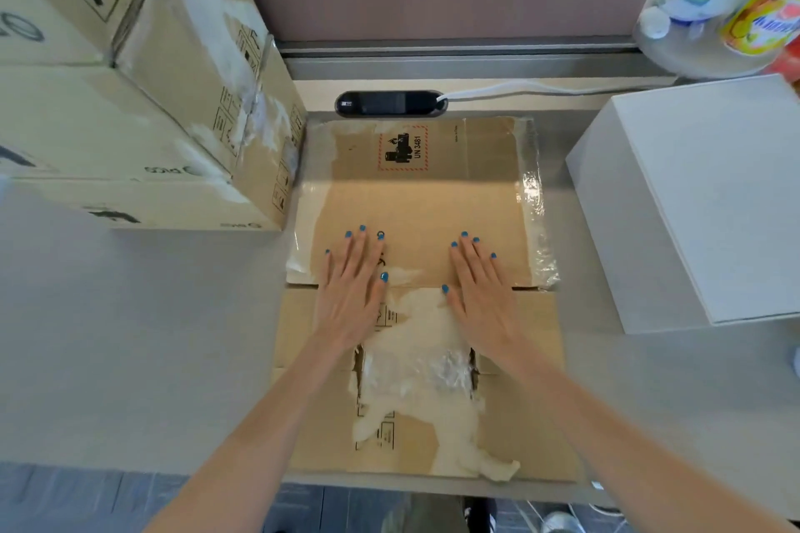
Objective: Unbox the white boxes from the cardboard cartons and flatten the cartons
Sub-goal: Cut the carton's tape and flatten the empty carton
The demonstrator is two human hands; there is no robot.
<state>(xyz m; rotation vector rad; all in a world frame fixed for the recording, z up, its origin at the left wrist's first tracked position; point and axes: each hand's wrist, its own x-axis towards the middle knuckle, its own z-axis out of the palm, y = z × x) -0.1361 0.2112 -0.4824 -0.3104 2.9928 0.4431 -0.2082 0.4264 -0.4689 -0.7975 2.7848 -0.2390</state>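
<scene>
- Brown cardboard lies flat in the middle of the grey surface [108, 338]: a flattened carton [415, 203], its near edge reaching the front edge of the surface.
- The left hand [353, 294] presses palm-down on the carton, left of its middle and across a fold line. Its fingers [359, 255] are straight and slightly spread, grasping nothing.
- The right hand [480, 294] lies the same way right of the middle, its fingers straight, released and flat on the cardboard.
- The hands are apart; between the wrists the cardboard is torn to a white patch [415, 329] with crumpled clear tape on it.
- A red-bordered label [403, 147] reading "UN 3481" sits on the far part of the carton.
- A white box [701, 203] stands closed on the surface to the right, apart from the carton.
- Stacked cartons [130, 100], whole and taped, stand at the left, their near corner just beside the flat carton's far left corner.
- A black oblong device [389, 103] sits just beyond the carton, and a white cable [541, 89] runs from it to the right.
- Wrapped bottles [710, 0] stand at the far right, behind the white box.
</scene>
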